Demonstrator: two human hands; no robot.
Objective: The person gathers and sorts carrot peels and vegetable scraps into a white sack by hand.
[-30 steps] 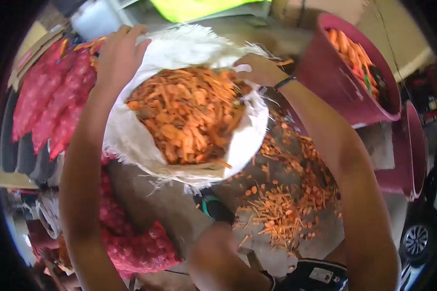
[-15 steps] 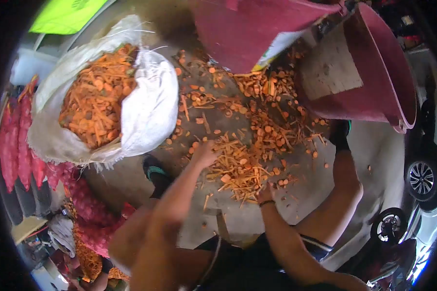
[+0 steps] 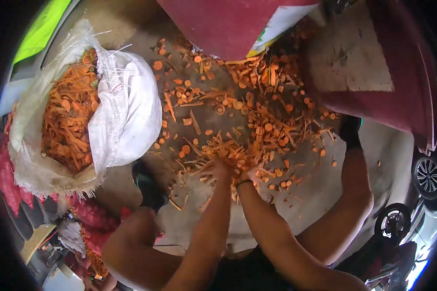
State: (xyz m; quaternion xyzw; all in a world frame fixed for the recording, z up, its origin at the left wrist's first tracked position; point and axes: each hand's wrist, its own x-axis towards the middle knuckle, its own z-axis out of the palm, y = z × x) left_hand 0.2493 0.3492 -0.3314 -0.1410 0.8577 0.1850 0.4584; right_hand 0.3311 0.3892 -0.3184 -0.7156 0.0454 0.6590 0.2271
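Observation:
A loose heap of carrot scraps (image 3: pixel 267 128), made of peelings, sticks and round end slices, lies on the concrete floor between my legs. At its near edge my left hand (image 3: pixel 219 170) is down among the scraps, its fingers apart and slightly blurred. Close beside it, my right hand (image 3: pixel 250 173), with a dark band at the wrist, touches the same heap. Its fingers are partly covered by scraps and smeared, so their grip does not show. To the left stands a white woven sack (image 3: pixel 128 109), its mouth folded open, holding more carrot scraps (image 3: pixel 68 116).
A dark red tub (image 3: pixel 228 24) stands at the top, and another tilted tub (image 3: pixel 403 102) at the right. Red mesh bags (image 3: pixel 94 213) lie at the lower left. My feet flank the heap. Wheels (image 3: pixel 428 177) of a vehicle show at the far right.
My left hand has moved right and down, and my right hand up and left, so they now nearly meet at the heap. Its near part is gathered closer together. The view has shifted.

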